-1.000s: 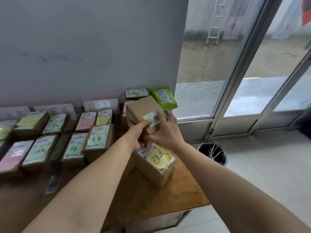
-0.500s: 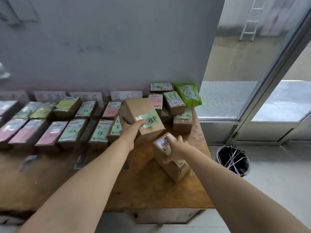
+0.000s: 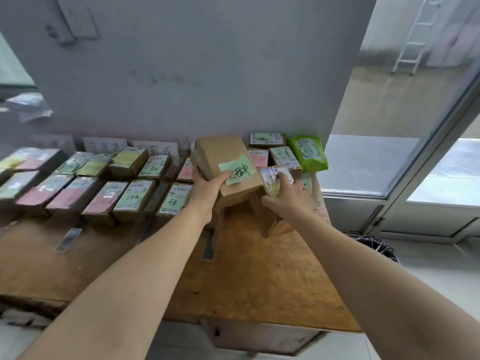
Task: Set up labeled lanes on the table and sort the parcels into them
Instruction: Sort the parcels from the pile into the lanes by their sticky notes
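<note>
Both parcels are moving back toward the wall: the left hand (image 3: 207,187) is gripping the large brown box (image 3: 220,154) above the counter (image 3: 259,281), and the right hand (image 3: 288,197) is grasping the small parcel (image 3: 270,178) beside the right-end cluster. Rows of sorted parcels (image 3: 124,196) are already filling the labeled lanes, seemingly leaving just these two.

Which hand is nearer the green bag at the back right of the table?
Right. The right hand grips a small parcel just in front of the green bag; the left hand holds the big box farther left.
</note>
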Demonstrator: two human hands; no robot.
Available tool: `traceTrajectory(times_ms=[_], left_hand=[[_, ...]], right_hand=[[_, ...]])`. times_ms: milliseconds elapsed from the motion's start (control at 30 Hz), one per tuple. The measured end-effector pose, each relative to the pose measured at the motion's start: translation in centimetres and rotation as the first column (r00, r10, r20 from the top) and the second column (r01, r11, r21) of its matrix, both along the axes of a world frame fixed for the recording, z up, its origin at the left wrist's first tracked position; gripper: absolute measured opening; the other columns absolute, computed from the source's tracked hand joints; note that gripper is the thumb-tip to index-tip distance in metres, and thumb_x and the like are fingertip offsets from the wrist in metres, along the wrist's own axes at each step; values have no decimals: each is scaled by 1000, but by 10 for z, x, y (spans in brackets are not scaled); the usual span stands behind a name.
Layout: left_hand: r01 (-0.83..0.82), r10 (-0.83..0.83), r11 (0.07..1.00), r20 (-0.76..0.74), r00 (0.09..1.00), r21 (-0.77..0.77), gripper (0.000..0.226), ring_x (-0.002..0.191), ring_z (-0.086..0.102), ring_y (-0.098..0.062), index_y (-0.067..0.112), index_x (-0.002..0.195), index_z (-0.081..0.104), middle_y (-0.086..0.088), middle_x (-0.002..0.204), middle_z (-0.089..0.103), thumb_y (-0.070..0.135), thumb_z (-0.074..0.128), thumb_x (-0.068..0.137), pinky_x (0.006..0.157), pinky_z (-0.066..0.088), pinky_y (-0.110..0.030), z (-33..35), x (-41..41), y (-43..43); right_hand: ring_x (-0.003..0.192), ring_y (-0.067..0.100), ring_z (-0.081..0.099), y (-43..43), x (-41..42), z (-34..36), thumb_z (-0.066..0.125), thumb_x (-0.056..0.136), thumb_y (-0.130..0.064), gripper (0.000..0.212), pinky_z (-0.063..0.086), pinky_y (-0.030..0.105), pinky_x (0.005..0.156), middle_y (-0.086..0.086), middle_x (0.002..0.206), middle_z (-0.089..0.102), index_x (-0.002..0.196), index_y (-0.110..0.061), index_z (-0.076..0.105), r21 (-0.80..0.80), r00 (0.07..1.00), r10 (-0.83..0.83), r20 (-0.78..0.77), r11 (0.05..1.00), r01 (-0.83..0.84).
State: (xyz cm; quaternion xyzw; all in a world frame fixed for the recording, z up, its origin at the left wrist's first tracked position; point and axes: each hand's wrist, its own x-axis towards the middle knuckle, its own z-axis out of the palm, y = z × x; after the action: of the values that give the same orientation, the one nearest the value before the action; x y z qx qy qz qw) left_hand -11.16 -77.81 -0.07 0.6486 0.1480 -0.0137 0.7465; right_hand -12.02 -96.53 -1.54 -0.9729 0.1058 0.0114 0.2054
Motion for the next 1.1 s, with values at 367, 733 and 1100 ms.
traceTrajectory(times_ms=[367, 733, 1100], left_hand=[[-118, 122, 992, 130, 984, -40, 61, 99, 62, -18, 25, 135, 39, -3, 117, 61, 26, 71, 83, 76, 55, -36, 56, 2, 145], [-281, 281, 959, 17, 960, 25, 69, 92, 61, -19, 27, 141, 34, -5, 118, 59, 29, 72, 82, 60, 49, -31, 59, 2, 347], [-252, 263, 959, -78, 962, 129, 59, 101, 63, -22, 22, 134, 48, -5, 117, 65, 31, 72, 80, 84, 53, -41, 2, -18, 425]], right_hand=[[122, 37, 49, 148, 30, 60, 52, 85, -58, 71, 43, 38, 81, 12, 148, 31, 146, -30, 27, 94, 971, 57, 234, 992, -81], [122, 43, 47, 352, 49, 43, 44, 87, -64, 76, 45, 46, 93, 17, 151, 21, 151, -33, 18, 107, 973, 230, 4, 968, -229], [140, 44, 20, 428, 21, -35, 40, 89, -68, 76, 40, 53, 97, 5, 160, 1, 151, -28, 22, -11, 958, 155, -242, 987, -162]])
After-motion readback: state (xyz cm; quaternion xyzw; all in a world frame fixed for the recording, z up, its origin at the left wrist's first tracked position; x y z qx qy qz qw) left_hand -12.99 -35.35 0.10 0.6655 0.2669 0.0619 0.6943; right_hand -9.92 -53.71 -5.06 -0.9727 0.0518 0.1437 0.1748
